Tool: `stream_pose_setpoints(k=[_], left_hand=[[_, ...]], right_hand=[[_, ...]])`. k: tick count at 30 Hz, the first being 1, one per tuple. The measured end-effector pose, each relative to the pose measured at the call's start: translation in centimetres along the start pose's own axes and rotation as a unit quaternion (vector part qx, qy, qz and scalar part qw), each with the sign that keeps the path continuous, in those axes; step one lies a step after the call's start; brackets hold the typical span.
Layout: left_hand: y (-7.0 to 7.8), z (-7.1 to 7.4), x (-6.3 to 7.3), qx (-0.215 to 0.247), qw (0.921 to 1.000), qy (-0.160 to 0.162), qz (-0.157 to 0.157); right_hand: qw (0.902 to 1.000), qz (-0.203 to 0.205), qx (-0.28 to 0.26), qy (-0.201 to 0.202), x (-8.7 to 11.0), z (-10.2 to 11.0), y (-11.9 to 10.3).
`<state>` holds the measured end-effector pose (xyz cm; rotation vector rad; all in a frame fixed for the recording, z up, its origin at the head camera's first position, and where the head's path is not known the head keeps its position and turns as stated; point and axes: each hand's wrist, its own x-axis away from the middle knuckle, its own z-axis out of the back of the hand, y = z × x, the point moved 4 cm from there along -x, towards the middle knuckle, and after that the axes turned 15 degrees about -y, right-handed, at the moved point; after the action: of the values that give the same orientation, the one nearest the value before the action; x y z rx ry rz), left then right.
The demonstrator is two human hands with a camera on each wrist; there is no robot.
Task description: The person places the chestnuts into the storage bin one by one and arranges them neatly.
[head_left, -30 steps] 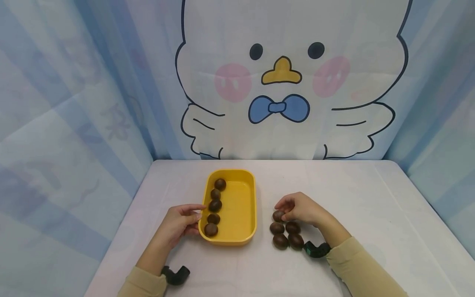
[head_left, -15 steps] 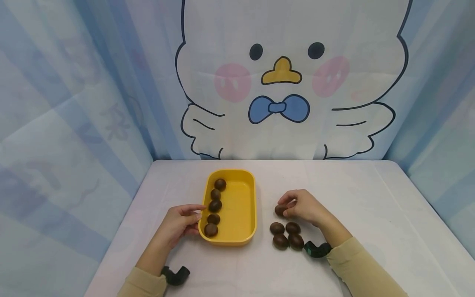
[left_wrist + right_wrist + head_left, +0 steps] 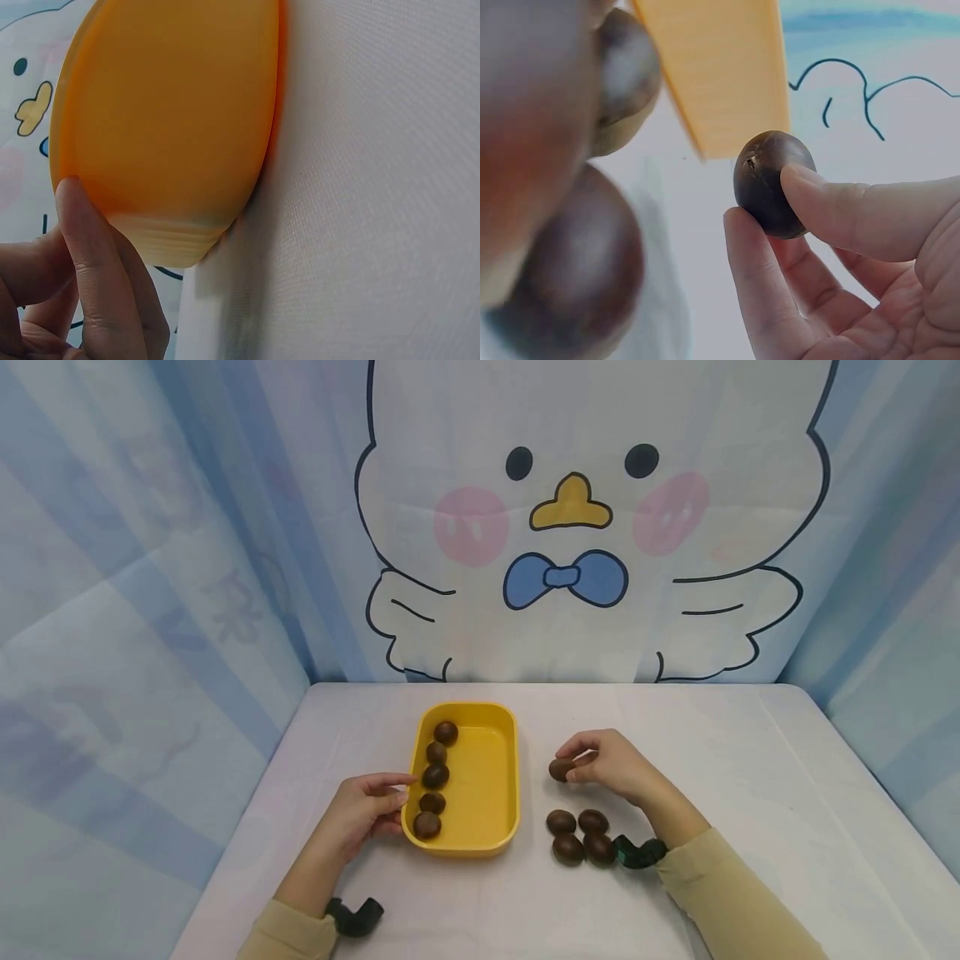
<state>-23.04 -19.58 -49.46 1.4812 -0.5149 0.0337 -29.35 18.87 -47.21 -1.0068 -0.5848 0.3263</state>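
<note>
Near the table's middle stands a yellow tray (image 3: 480, 849) with several dark brown chestnuts lying in a line along its left side. My left hand (image 3: 367, 810) holds the tray's left rim between thumb and fingers; the left wrist view shows a fingertip (image 3: 71, 191) against the outer wall. To the right of the tray, my right hand (image 3: 611, 768) pinches one chestnut (image 3: 769, 187) between thumb and fingers. Whether that chestnut touches the table cannot be told. Several more chestnuts (image 3: 567, 849) lie grouped on the table, nearer the person than the right hand.
The table (image 3: 712, 727) has a white cover. A curtain (image 3: 562, 635) with a cartoon bird hangs behind it, and more blue cloth stands at both sides. Black wrist mounts (image 3: 356, 917) sit by both sleeves, the right one close to the grouped chestnuts.
The right hand has lifted or drawn one chestnut away from the group, toward the table's far side, then slightly left. The left hand and tray have stayed in place.
</note>
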Motion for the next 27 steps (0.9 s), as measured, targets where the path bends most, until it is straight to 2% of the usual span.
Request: stream_pose_setpoints(k=[8,17,27], left_hand=[[0.0,0.0,0.1,0.000,1.0000,0.000,0.001],[0.2,-0.1,0.2,-0.005,1.0000,0.001,0.002],[0.2,-0.1,0.2,-0.009,1.0000,0.001,-0.001]], right_hand=[[0.9999,0.009,0.009,0.000,-1.0,0.1,-1.2],[0.9999,-0.004,0.006,0.007,-1.9,0.0,-2.6],[0.9998,0.021,0.002,0.006,-3.1,-0.2,-4.1]])
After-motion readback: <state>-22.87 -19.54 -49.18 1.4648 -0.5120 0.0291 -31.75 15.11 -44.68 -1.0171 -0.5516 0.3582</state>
